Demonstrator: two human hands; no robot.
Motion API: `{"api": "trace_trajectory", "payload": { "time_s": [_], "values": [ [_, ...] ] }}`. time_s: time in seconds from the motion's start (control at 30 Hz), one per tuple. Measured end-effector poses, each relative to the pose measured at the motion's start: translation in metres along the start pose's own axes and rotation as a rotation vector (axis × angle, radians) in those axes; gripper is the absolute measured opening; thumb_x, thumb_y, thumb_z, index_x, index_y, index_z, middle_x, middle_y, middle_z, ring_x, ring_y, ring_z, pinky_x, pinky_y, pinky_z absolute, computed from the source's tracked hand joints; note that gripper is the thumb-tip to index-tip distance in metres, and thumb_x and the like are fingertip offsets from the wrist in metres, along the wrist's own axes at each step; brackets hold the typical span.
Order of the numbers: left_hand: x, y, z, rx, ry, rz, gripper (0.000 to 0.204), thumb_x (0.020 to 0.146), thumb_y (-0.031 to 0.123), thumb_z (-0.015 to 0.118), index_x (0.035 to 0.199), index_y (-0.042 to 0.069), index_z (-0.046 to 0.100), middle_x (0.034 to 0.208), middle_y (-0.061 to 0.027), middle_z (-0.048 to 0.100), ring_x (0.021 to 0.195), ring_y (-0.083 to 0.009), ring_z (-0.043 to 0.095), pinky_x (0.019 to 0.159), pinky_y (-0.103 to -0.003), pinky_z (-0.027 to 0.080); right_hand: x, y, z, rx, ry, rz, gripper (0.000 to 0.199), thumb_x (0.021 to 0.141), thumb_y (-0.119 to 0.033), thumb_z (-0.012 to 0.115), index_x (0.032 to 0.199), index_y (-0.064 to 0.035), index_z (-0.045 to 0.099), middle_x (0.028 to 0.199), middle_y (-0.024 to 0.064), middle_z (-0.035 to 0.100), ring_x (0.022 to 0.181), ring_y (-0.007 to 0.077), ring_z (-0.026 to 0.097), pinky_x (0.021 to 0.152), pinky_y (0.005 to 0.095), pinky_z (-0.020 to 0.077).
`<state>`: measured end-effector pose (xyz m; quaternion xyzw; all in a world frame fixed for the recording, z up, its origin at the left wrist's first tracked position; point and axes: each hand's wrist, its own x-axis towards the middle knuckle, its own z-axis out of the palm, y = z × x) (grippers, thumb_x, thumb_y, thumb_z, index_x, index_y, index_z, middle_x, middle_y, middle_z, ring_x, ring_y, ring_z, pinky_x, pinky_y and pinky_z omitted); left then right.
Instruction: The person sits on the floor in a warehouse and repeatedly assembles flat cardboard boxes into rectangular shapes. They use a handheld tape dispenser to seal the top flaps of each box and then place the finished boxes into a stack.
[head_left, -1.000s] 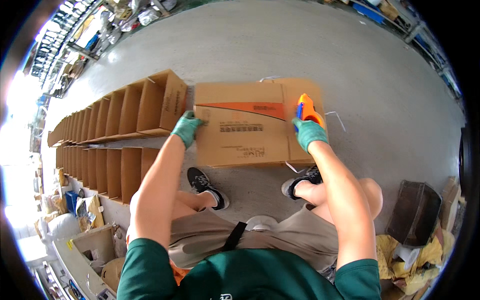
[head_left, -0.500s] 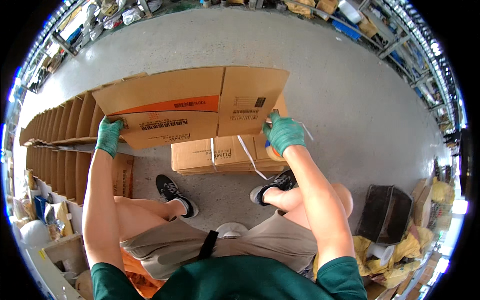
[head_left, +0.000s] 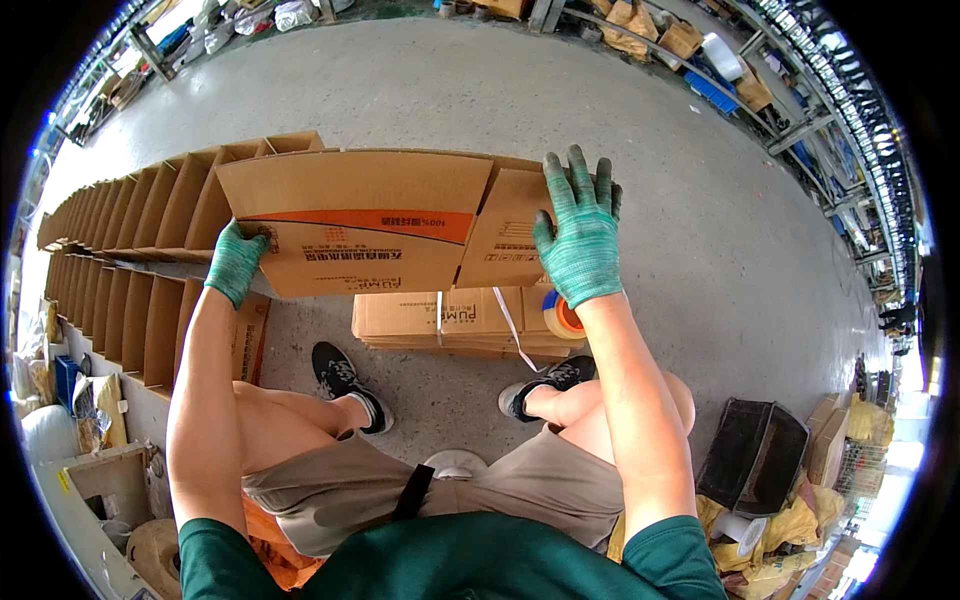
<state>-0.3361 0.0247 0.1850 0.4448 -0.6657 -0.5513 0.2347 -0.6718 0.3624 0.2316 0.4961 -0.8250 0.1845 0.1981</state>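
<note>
A brown cardboard carton [head_left: 370, 195] with an orange stripe and dark print is held up in front of me, its right panel bent at the crease. My left hand [head_left: 238, 262], in a green glove, pinches the carton's lower left edge. My right hand [head_left: 582, 235], gloved too, lies against the right panel with its fingers stretched out and apart. Below the carton, a stack of flattened cartons [head_left: 400, 315] with white straps lies on the floor between my feet. A roll of tape [head_left: 563, 318] rests on the stack's right end.
Two rows of opened cartons [head_left: 150, 215] stand along the left. A black crate [head_left: 752, 455] and yellow sacks [head_left: 795, 520] sit at the lower right. Shelving [head_left: 790, 135] with boxes and bags lines the far right, above the grey floor [head_left: 400, 85].
My right hand has gone from gripping the carton's lower right corner to lying spread on its right panel, higher up. The right panel now angles away at the crease. My left hand keeps its hold.
</note>
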Motion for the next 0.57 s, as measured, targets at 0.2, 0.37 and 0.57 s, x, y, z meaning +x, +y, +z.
{"api": "trace_trajectory", "payload": {
  "time_s": [0.2,0.37,0.57],
  "values": [
    [-0.006,0.003,0.001,-0.053,-0.117,0.012,0.040,0.090,-0.007,0.059,0.130,0.000,0.056,0.122,-0.0107,0.064,0.110,-0.0216,0.062,0.098,-0.034,0.052,0.004,0.007,-0.013,0.425,0.177,-0.141,0.027,0.078,0.010,0.061,0.097,-0.0090,0.061,0.151,0.0162,0.045,0.145,0.0470,0.032,0.119,0.0587,0.0255],
    [-0.038,0.045,0.038,0.026,-0.340,0.014,0.054,0.088,0.000,0.070,0.136,0.001,0.047,0.117,-0.0082,0.064,0.105,-0.0164,0.060,0.092,-0.030,0.053,0.031,0.001,-0.052,0.682,0.073,-0.238,0.033,0.077,0.016,0.058,0.096,-0.0099,0.066,0.153,0.0184,0.043,0.146,0.0397,0.034,0.118,0.0461,0.0338],
    [-0.032,0.025,0.050,0.590,-0.648,0.033,0.068,0.088,0.013,0.077,0.146,0.007,0.043,0.131,-0.0079,0.061,0.114,-0.0150,0.055,0.100,-0.033,0.050,0.001,0.017,0.017,0.538,-0.580,-0.029,0.055,0.089,-0.006,0.062,0.141,-0.0236,0.055,0.166,0.0072,0.021,0.150,0.0339,0.027,0.120,0.0464,0.0323]
  ]
}}
